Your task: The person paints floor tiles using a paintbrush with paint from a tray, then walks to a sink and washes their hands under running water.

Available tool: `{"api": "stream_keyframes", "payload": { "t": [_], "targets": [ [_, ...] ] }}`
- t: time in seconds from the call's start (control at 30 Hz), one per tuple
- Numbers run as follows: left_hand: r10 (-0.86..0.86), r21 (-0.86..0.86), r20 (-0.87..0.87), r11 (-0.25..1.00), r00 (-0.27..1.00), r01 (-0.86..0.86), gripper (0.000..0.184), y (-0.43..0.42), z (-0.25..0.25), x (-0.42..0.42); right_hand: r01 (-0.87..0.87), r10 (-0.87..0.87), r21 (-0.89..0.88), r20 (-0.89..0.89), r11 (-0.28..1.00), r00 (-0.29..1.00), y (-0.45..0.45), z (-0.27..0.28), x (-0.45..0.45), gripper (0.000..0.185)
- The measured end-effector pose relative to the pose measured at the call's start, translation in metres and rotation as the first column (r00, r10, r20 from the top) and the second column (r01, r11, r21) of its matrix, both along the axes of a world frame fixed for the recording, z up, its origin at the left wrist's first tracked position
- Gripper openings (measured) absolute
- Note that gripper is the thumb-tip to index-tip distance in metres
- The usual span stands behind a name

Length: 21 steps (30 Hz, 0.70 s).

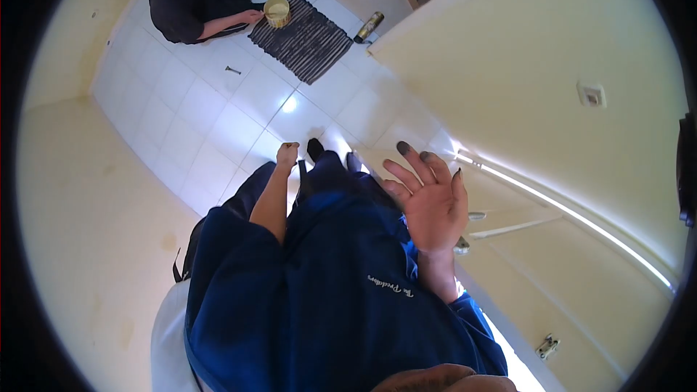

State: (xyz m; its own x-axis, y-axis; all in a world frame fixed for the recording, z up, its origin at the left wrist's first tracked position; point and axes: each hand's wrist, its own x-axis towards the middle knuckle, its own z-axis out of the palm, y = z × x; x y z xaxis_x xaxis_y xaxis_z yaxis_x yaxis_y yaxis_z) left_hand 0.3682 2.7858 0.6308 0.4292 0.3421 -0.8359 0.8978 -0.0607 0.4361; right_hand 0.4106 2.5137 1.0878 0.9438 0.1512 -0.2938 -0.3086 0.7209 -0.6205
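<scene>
My left hand is held out low in front of me with its fingers curled closed; whether anything is inside them I cannot make out. Raised to the right of my body, my right hand shows its palm, fingers spread and nothing in it. Dark smudges cover some of its fingertips. Both hands are apart from the things on the floor. My dark blue top with white lettering fills the lower middle, and a dark shoe tip shows beyond it.
Ahead, a person in dark clothes sits on the white tiled floor, one hand at a yellowish bucket. The bucket stands by a dark striped rug. A can and a small tool lie nearby. Cream walls flank me.
</scene>
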Motion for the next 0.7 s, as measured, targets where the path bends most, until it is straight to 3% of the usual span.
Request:
{"api": "stream_keyframes", "payload": {
  "t": [0.07, 0.2, 0.3, 0.4, 0.47, 0.7],
  "targets": [
    [0.11, -0.137, 0.062, 0.985, 0.992, -0.1, 0.04, 0.017, 0.015, 0.021, 0.005, -0.006, -0.042, -0.037, 0.999, 0.999, -0.002, -0.007, 0.015, 0.055],
    [0.281, -0.251, 0.091, 0.935, 0.955, -0.251, 0.039, 0.056, 0.022, 0.031, 0.076, -0.091, -0.163, -0.082, 0.984, 0.993, 0.006, -0.012, 0.051, 0.05],
    [0.447, -0.306, -0.026, 0.848, 0.894, -0.432, 0.042, 0.081, 0.011, 0.009, 0.056, -0.065, -0.084, -0.11, 0.995, 0.992, 0.021, -0.005, 0.082, 0.049],
    [0.574, -0.356, -0.184, 0.717, 0.798, -0.599, 0.047, 0.1, -0.043, -0.024, -0.012, 0.015, 0.021, -0.11, 1.0, 0.994, 0.041, -0.001, 0.113, 0.049],
    [0.567, -0.338, -0.25, 0.708, 0.785, -0.62, 0.047, 0.108, -0.02, -0.02, -0.087, 0.093, 0.064, -0.104, 0.994, 0.99, 0.06, -0.002, 0.136, 0.049],
    [0.575, -0.383, -0.019, 0.752, 0.818, -0.537, 0.052, 0.161, 0.059, 0.027, -0.357, 0.404, 0.307, -0.105, 0.882, 0.909, 0.161, -0.023, 0.221, 0.049]
  ]
}}
